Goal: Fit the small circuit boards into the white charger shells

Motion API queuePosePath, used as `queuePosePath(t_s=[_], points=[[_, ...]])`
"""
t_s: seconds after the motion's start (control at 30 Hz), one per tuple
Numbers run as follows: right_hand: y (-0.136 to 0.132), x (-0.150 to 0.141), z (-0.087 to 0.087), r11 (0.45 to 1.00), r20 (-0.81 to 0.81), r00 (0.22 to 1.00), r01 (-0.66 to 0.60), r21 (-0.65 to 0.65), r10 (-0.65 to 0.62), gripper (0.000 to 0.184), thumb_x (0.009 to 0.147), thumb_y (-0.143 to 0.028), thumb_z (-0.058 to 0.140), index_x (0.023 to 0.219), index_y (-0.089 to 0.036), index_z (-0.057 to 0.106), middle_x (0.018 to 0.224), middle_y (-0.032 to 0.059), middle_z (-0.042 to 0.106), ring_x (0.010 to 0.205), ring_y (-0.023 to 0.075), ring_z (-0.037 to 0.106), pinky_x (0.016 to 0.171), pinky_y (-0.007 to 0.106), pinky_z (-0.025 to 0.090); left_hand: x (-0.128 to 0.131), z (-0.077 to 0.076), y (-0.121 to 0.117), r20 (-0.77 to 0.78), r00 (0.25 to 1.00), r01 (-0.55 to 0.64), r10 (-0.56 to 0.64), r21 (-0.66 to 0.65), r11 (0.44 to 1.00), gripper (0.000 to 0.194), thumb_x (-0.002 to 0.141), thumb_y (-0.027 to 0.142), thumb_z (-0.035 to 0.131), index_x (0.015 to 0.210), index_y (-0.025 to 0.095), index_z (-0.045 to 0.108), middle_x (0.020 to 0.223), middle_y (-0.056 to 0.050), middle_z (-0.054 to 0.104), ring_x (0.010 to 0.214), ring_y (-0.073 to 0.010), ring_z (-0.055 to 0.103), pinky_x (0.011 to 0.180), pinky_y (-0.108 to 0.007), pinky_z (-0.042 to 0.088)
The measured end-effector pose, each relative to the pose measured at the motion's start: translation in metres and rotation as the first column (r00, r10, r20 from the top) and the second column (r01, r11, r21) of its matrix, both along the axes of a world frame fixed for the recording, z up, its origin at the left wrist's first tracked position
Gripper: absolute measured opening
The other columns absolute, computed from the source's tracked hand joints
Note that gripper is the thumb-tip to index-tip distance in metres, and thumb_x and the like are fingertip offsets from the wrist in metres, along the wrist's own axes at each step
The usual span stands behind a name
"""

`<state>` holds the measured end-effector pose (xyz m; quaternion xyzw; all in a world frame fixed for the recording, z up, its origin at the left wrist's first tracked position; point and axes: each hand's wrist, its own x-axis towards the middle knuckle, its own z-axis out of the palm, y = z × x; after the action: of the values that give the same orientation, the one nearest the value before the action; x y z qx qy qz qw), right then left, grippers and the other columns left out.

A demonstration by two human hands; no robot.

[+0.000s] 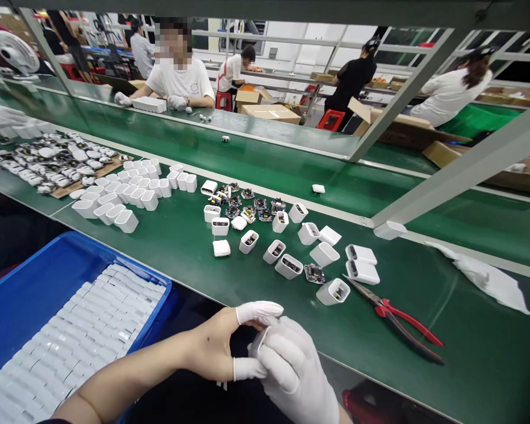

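My left hand (216, 344), bare except for white covers on its fingertips, is closed on one side of a small white plastic housing (258, 343). Wrapped around the other side is my right hand (294, 368) in a white glove. Both hold it just off the bench's front edge; fingers hide most of it. Beyond them, several white housings (288, 266) with circuit boards inside stand or lie on the green bench. One loose circuit board (314, 273) lies among them, and more circuit boards (234, 203) are heaped farther back. Red-handled long-nose pliers (395, 318) lie to the right.
A blue bin (70, 244) at the lower left holds rows of white pieces. Many white housings (126, 221) stand at the bench's left, before a cardboard sheet (64, 189) piled with parts. A metal post (459, 159) slants at right. A person (176, 79) sits opposite.
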<state>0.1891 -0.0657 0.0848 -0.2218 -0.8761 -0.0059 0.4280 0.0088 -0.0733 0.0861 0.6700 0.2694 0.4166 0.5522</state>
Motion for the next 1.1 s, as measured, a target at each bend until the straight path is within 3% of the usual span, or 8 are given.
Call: queuePosePath(t_s=[0.17,0.3,0.53,0.63,0.73,0.8,1.0,1.1], points=[[-0.001,0.015,-0.013,0.977,-0.15,0.971,0.201,0.072,-0.188,0.014,0.085,-0.014,0.065,0.094,-0.019,0.054,0.104,0.0076,0.058,0.102,0.0242,0.062,0.085,0.048,0.056,-0.003,-0.003,0.001,0.113,0.993,-0.043,0.032,0.105,0.994,0.079,0.075,0.017,0.078,0.143,0.023,0.038,0.123,-0.011,0.064,0.112,-0.0233,0.063,0.103,-0.036,0.046],[-0.002,0.019,-0.011,0.971,-0.084,0.982,0.181,0.159,-0.169,0.009,0.087,-0.015,0.062,0.088,-0.022,0.056,0.1,0.0039,0.06,0.098,0.0215,0.061,0.082,0.045,0.056,-0.003,-0.002,0.001,0.132,0.991,-0.036,0.025,0.081,0.996,0.08,0.075,0.018,0.079,0.143,0.023,0.038,0.121,-0.011,0.065,0.108,-0.0226,0.064,0.101,-0.037,0.048],[0.008,0.008,0.014,0.98,0.084,0.992,0.077,0.184,-0.094,0.017,0.088,-0.009,0.052,0.093,-0.025,0.058,0.084,0.0002,0.066,0.091,0.018,0.058,0.078,0.037,0.051,-0.005,0.001,0.002,0.111,0.993,-0.038,0.041,-0.025,0.999,0.079,0.073,0.019,0.08,0.142,0.022,0.04,0.119,-0.011,0.065,0.106,-0.0222,0.064,0.1,-0.036,0.05],[0.01,0.002,0.019,0.995,0.165,0.986,0.003,0.103,-0.02,0.015,0.087,-0.007,0.049,0.088,-0.021,0.056,0.082,0.0023,0.066,0.088,0.0196,0.058,0.073,0.037,0.048,-0.007,0.003,0.002,0.052,0.998,-0.021,0.026,-0.093,0.995,0.079,0.072,0.017,0.08,0.141,0.022,0.042,0.116,-0.01,0.064,0.104,-0.0217,0.064,0.099,-0.036,0.05],[0.01,-0.001,0.017,0.996,0.243,0.968,-0.045,-0.08,0.063,0.014,0.082,-0.008,0.049,0.075,-0.02,0.049,0.067,0.0008,0.057,0.068,0.0177,0.051,0.055,0.033,0.038,-0.007,0.001,0.001,0.032,0.999,-0.014,0.02,-0.184,0.983,0.078,0.07,0.018,0.08,0.14,0.02,0.044,0.115,-0.01,0.064,0.102,-0.0219,0.064,0.097,-0.036,0.051],[0.011,-0.003,0.013,0.986,0.221,0.972,-0.05,-0.157,0.084,0.015,0.079,-0.007,0.049,0.074,-0.021,0.046,0.065,-0.0008,0.053,0.061,0.0156,0.046,0.053,0.031,0.036,-0.006,-0.002,0.001,0.048,0.998,-0.017,0.029,-0.229,0.973,0.076,0.071,0.017,0.079,0.138,0.019,0.045,0.115,-0.01,0.063,0.103,-0.0217,0.063,0.098,-0.037,0.05],[0.011,0.0,-0.002,0.957,-0.085,0.996,-0.044,-0.287,0.02,0.024,0.083,-0.009,0.059,0.103,-0.02,0.052,0.091,0.0036,0.061,0.086,0.0188,0.061,0.079,0.038,0.053,0.004,-0.008,0.007,0.088,0.986,-0.094,0.139,-0.392,0.915,0.075,0.07,0.021,0.079,0.136,0.016,0.044,0.112,-0.01,0.065,0.097,-0.0196,0.065,0.093,-0.036,0.052],[0.014,0.012,-0.008,0.943,-0.115,0.985,0.083,-0.323,-0.126,0.04,0.082,-0.014,0.066,0.119,-0.019,0.052,0.107,0.0089,0.061,0.101,0.0221,0.062,0.083,0.038,0.054,0.001,-0.006,0.011,-0.025,0.982,-0.187,0.189,-0.331,0.925,0.067,0.08,0.029,0.073,0.138,0.017,0.042,0.118,-0.012,0.066,0.103,-0.0217,0.065,0.094,-0.038,0.052]])
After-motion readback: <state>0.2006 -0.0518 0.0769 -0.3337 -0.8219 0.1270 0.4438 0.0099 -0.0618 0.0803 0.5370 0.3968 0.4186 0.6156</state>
